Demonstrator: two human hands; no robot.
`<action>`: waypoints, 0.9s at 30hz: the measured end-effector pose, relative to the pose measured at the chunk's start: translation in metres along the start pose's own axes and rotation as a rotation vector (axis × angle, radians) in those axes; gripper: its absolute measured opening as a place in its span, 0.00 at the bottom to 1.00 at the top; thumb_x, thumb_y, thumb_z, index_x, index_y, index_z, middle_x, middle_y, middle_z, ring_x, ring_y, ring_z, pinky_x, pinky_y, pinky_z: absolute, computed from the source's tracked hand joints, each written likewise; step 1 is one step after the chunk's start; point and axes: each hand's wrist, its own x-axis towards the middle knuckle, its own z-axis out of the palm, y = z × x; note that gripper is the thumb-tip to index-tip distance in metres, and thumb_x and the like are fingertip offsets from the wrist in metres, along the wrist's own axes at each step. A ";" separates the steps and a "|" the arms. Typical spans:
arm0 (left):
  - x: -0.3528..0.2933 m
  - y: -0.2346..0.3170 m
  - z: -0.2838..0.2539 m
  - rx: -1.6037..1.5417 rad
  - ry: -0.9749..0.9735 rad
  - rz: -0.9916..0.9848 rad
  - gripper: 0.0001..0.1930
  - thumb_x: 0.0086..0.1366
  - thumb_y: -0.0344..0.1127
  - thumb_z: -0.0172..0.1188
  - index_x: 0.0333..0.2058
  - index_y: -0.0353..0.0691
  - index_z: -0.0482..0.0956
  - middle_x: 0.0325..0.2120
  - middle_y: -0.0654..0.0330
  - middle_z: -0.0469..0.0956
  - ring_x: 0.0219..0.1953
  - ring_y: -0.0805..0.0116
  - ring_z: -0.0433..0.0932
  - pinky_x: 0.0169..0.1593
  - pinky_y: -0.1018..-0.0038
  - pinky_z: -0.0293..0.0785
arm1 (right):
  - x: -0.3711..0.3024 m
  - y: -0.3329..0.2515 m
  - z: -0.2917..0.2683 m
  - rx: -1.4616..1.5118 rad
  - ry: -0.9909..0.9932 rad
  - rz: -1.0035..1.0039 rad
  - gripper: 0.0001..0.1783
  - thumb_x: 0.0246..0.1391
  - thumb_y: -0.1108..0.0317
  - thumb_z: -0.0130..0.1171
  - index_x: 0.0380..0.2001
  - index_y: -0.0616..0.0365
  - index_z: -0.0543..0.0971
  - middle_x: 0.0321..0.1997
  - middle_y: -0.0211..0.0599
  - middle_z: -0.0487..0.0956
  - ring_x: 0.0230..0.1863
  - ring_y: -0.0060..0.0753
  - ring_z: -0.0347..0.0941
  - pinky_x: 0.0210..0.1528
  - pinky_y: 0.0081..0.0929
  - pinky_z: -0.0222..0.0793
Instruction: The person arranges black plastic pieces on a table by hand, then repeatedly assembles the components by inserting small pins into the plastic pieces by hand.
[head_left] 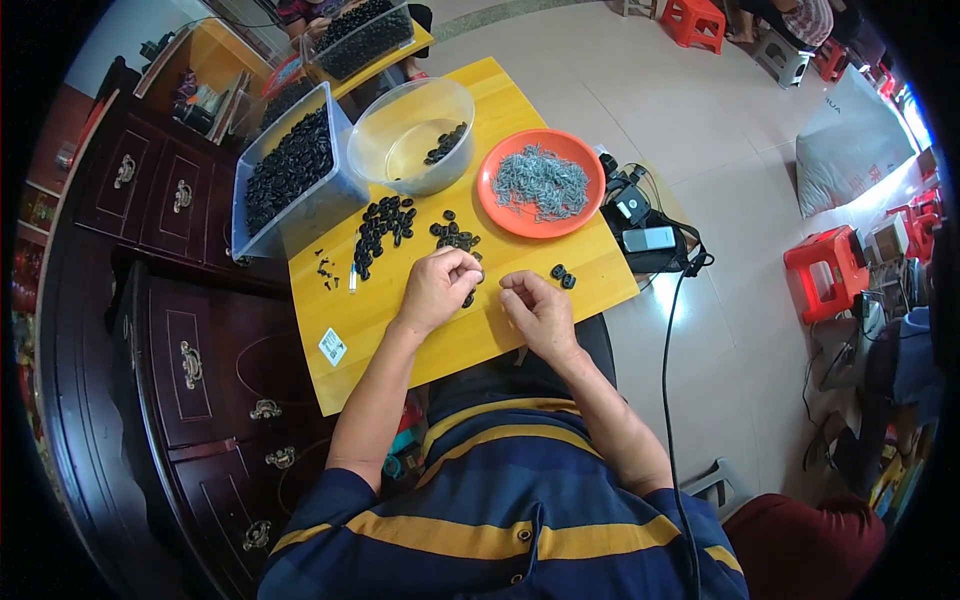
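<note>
Nearside of the round orange plastic plate (505, 216), left hand (438, 287) and right hand (542, 313) curl, any grasp hidden; small black oval pieces (380, 226) should want steady pinching.

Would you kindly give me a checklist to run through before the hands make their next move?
1. Orange plate holds small silvery pieces: ok.
2. Loose black oval parts lie on the yellow tabletop, seemingly within reach: ok.
3. Clear round tub is open at the top: ok.
4. Small dark screw-like pieces are gathered in a container: not ok, scattered on the tabletop.
5. Left hand grips a part securely: cannot tell, fingertips hide it.
6. Right hand is free: cannot tell.
</note>
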 end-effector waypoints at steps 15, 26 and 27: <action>0.022 0.024 0.014 -0.293 -0.247 -0.068 0.04 0.64 0.27 0.61 0.35 0.34 0.82 0.27 0.69 0.78 0.29 0.83 0.72 0.35 0.81 0.71 | 0.006 0.009 -0.005 0.311 0.056 0.115 0.03 0.60 0.74 0.58 0.37 0.60 0.76 0.27 0.30 0.76 0.30 0.20 0.74 0.35 0.22 0.71; 0.109 0.019 0.032 0.410 -0.075 0.178 0.05 0.57 0.36 0.63 0.30 0.43 0.84 0.31 0.55 0.82 0.34 0.54 0.81 0.39 0.60 0.78 | 0.003 -0.002 -0.010 0.111 0.002 -0.157 0.10 0.52 0.85 0.51 0.35 0.61 0.78 0.31 0.40 0.74 0.30 0.35 0.76 0.36 0.29 0.72; 0.114 0.016 0.036 0.460 -0.075 0.176 0.05 0.56 0.36 0.64 0.29 0.43 0.84 0.30 0.55 0.82 0.32 0.54 0.81 0.38 0.61 0.78 | 0.004 -0.002 -0.010 0.112 0.004 -0.155 0.10 0.52 0.85 0.51 0.35 0.61 0.78 0.31 0.40 0.74 0.30 0.35 0.76 0.36 0.29 0.72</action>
